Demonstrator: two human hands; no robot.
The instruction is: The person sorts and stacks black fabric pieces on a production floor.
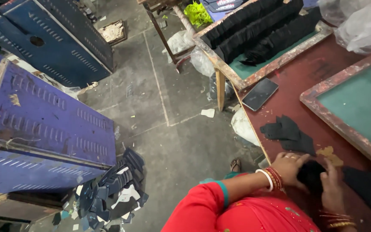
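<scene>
Right up close, both hands are bunched on one dark fabric piece (311,175) at the near edge of the reddish worktable (299,81): the left hand (289,167) is curled over its top and the right hand (332,189) is pinching its side, probably so it stays flat and doesn't slide off. A bit further along the table, a few more black cut pieces (289,134) sit loose within easy reach, with a phone (260,93) lying flat beyond them, clear of the work. Furthest back, the green-lined tray (241,68) holds neat rows of black pieces (258,30), looks like sorted stock.
</scene>
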